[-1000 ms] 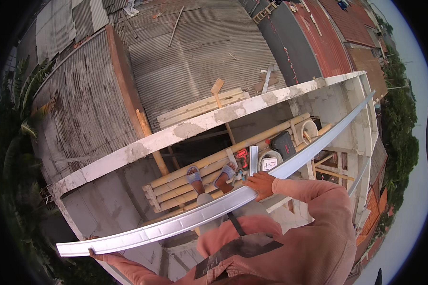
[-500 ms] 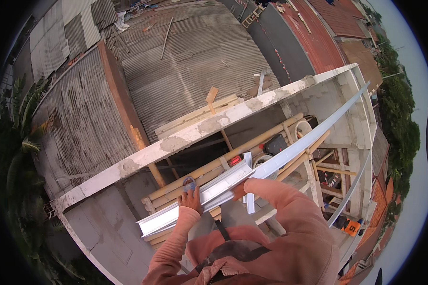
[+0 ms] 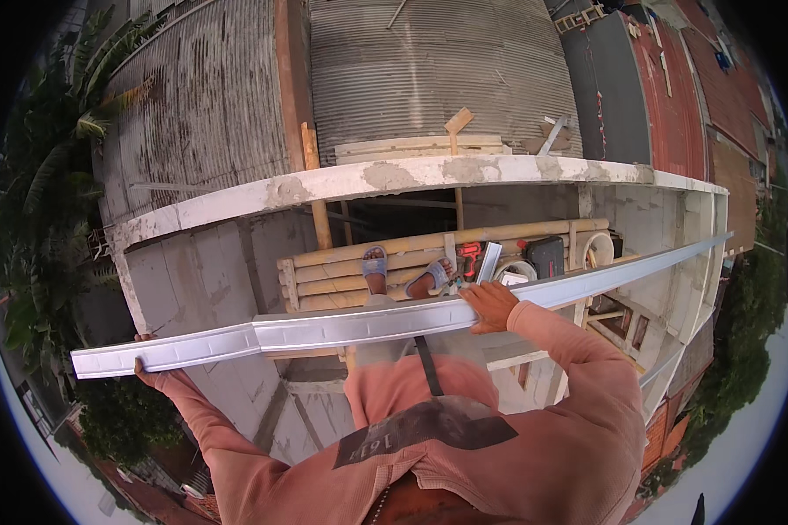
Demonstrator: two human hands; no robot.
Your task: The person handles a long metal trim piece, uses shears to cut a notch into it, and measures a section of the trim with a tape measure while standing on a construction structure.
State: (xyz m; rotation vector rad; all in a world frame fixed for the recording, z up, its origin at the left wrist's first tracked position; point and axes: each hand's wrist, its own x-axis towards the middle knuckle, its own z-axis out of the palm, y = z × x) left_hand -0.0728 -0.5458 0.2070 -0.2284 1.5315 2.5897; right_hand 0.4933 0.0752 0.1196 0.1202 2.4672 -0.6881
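Your hands both grip the long metal channel (image 3: 359, 325). Left hand (image 3: 151, 376): closed on its left end, beyond the left end of the bamboo platform (image 3: 333, 257), thumb on the face, fingertips showing over the upper edge. Right hand (image 3: 492, 306): partly closed over the channel at the platform's near side, fingers bent across it, thumb by the lower edge; grip underneath is hidden.

Channel runs crosswise on your side of the platform, from past its left end to well past its right end. An edge line and a slight kink cross it just left of the platform.

On the platform: your two feet in sandals (image 3: 374, 261), set apart. Red drill (image 3: 470, 252) just right of the feet. Short metal piece (image 3: 489, 262) tilted beside the drill. Then a bucket (image 3: 527, 265) with a white box (image 3: 512, 279) at its mouth, a dark case (image 3: 547, 256), and a second bucket (image 3: 599, 248) toward the platform's right end.

Beyond the platform's far side: patchy concrete beam (image 3: 394, 178), then a grey corrugated roof (image 3: 438, 87). Red roof (image 3: 664, 105) sits beyond the platform, off to its right.
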